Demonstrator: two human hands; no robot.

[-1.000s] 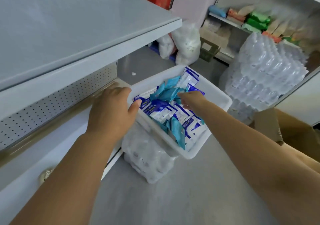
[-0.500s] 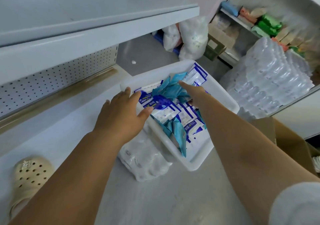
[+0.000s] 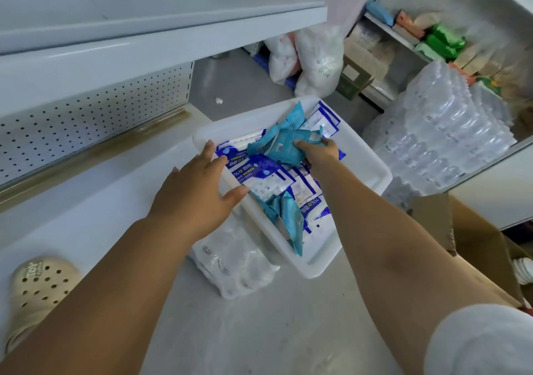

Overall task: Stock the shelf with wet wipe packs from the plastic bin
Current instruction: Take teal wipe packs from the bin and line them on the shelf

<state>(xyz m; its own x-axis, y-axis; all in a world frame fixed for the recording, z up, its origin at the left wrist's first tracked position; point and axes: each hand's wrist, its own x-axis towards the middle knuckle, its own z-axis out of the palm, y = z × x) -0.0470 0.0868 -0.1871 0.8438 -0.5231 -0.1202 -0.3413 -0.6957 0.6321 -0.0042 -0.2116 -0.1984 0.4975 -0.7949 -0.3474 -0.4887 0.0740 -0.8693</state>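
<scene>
A white plastic bin (image 3: 364, 161) sits tilted on a wrapped pack of bottles (image 3: 236, 262) on the floor. It holds several wet wipe packs, teal ones and blue-and-white ones (image 3: 259, 174). My right hand (image 3: 318, 151) grips a bunch of teal packs (image 3: 284, 144) lifted above the pile. My left hand (image 3: 196, 193) rests on the bin's near-left rim with fingers spread and the thumb inside. The bottom shelf (image 3: 95, 199) lies to the left, under an upper shelf (image 3: 150, 26).
A beige clog (image 3: 37, 291) is on the bottom shelf at lower left. Stacked wrapped water bottles (image 3: 444, 132) stand right of the bin, a cardboard box (image 3: 473, 236) lies beyond my right arm, and white bags (image 3: 311, 60) sit at the back.
My right hand has closed on teal packs and raised them off the pile. My left hand slid further onto the bin's rim. The view tilted down.
</scene>
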